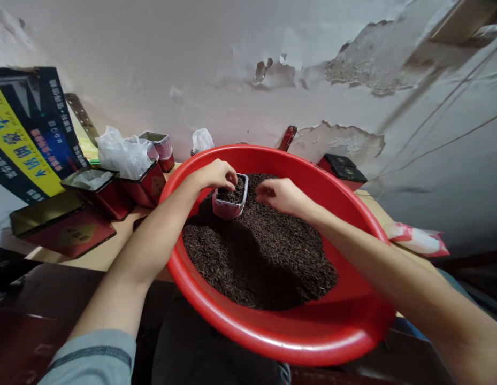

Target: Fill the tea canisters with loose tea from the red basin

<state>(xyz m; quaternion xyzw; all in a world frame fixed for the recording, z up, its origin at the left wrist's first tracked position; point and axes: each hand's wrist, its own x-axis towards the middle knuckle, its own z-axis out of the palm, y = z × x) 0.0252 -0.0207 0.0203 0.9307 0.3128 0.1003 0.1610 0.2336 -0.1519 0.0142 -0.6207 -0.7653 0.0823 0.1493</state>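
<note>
A big red plastic basin [272,331] rests in front of me, heaped with dark loose tea leaves [260,256]. A small clear plastic cup [231,200] sits tilted in the leaves at the far side, partly filled with them. My left hand [214,175] grips the cup's left rim with its fingers curled over the edge. My right hand [278,195] hovers just right of the cup, fingers pinched together over the leaves; what they hold is too small to make out.
Red tins [139,187] with plastic liners stand on the wooden table at left, beside a flat red box [61,227] and a blue-yellow carton [27,133]. Dark boxes [344,168] sit behind the basin. A pink-white packet [417,238] lies at right. A peeling wall rises behind.
</note>
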